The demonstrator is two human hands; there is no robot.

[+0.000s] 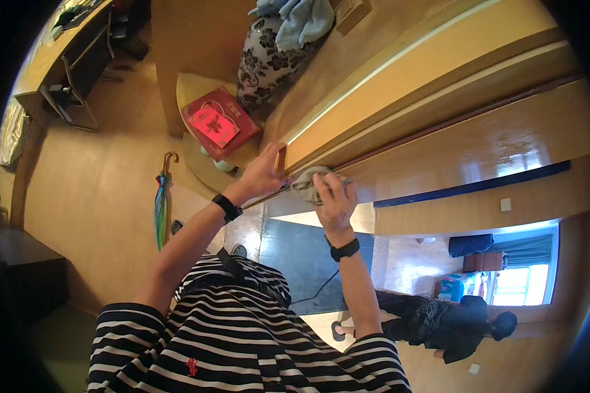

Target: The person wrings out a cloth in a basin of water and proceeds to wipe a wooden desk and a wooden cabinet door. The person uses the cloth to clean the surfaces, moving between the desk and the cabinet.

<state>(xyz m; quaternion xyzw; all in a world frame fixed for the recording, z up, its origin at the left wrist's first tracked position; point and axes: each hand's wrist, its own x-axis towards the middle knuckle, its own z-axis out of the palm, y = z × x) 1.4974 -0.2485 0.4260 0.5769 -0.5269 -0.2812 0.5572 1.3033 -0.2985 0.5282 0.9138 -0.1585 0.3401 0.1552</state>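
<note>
My right hand (335, 199) holds a bunched grey cloth (309, 185) against the side of a wooden door (373, 118). The cloth lies over the door's narrow edge, close to my left hand. My left hand (263, 172) is at the near end of the door, its fingers curled around the edge; what exactly the fingertips touch is partly hidden. A dark band circles each wrist.
An umbrella (162, 211) stands left of my feet. A red box (221, 123) with a red packet (215, 126) rests on a rounded shelf (187, 83), beside a flower-patterned cylinder (270, 54) draped with blue-grey cloth (305, 22). Another person (442, 319) stands at right beyond a dark mat (314, 265).
</note>
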